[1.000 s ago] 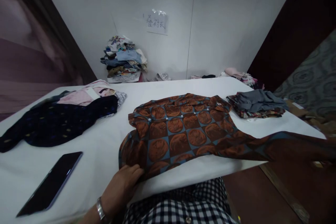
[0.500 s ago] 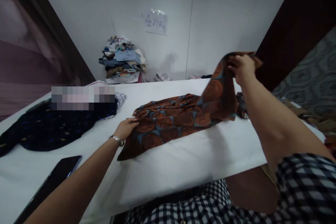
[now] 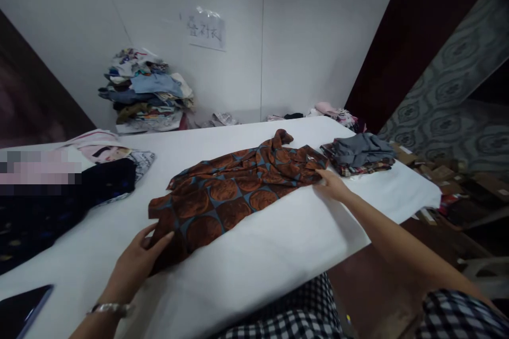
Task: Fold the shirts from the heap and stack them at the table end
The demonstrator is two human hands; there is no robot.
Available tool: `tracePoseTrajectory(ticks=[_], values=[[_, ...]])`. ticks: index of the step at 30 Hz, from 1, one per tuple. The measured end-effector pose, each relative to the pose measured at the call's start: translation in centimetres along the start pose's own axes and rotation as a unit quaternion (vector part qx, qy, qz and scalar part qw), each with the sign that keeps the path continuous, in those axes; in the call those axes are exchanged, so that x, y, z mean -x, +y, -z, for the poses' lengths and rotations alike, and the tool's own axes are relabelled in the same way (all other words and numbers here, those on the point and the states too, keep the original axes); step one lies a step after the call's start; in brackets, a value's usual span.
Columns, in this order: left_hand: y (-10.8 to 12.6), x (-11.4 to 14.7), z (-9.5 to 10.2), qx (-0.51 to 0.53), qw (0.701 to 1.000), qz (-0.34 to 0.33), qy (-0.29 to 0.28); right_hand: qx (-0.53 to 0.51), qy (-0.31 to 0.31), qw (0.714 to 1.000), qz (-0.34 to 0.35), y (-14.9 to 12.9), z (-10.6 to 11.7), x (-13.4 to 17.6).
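Note:
A brown shirt [image 3: 238, 185] printed with rust-coloured circles and blue-grey gaps lies lengthwise across the white table. One sleeve [image 3: 281, 139] sticks up and away at its far side. At the shirt's near left corner, my left hand [image 3: 139, 257] grips the hem, thumb on top and the other fingers partly hidden by cloth. My right hand [image 3: 331, 184] pinches the edge near the collar at the right end. Just beyond that hand sits a stack of folded clothes [image 3: 360, 151], grey on top.
A tall clothes pile [image 3: 147, 90] stands against the wall. Dark patterned clothing [image 3: 95, 180] covers the left side, with a phone [image 3: 24, 310] nearer me. More garments [image 3: 334, 114] lie at the far right corner. Boxes [image 3: 445, 175] fill the floor beyond the table's right edge.
My right hand has come down from holding the shirt's right part raised, and that part now lies on the table. My left hand has shifted to the near corner. The view has turned right.

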State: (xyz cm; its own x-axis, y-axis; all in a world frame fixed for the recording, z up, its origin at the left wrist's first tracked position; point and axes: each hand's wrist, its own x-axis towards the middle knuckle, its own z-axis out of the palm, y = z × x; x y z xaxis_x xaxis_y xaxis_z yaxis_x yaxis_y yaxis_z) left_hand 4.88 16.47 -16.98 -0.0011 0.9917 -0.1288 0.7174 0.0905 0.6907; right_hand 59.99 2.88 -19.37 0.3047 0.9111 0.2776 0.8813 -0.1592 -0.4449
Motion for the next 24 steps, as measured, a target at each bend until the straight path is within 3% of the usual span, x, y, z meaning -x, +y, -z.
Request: tracePoseTrajectory(ticks=[2,6,10,14,17,19,21,24], values=[[0.0,1.0,-0.9,-0.063,0.998,-0.015,-0.003,0.009,0.021,1.0,0.012,0.5,-0.6,0.2],[1.0,2.0,-1.9,-0.103,0.992,-0.051,0.049,-0.111,0.055,0.989,-0.076,0.7,-0.7,-1.8],[2.0,2.0,-0.2,-0.017,0.994,-0.036,0.102,-0.16,0.078,0.972,-0.153,1.7,0.6,-2.7],[0.8,2.0,1.6,-0.067,0.996,-0.031,0.054,-0.172,0.028,0.963,-0.206,2.8,2.1,-1.2],[-0.7,2.0,1.9,-0.067,0.997,-0.044,0.0,-0.157,-0.006,0.959,-0.236,3.1,2.8,0.3],[-1.3,2.1,1.9,-0.056,0.997,-0.053,0.012,-0.13,-0.013,0.961,-0.242,3.3,3.2,1.1],[-1.4,2.3,1.8,-0.07,0.995,-0.059,0.028,-0.055,-0.024,0.969,-0.239,3.7,3.5,1.8],[-1.5,2.6,1.5,-0.126,0.989,-0.074,-0.01,0.097,-0.072,0.969,-0.216,4.5,4.1,2.6]])
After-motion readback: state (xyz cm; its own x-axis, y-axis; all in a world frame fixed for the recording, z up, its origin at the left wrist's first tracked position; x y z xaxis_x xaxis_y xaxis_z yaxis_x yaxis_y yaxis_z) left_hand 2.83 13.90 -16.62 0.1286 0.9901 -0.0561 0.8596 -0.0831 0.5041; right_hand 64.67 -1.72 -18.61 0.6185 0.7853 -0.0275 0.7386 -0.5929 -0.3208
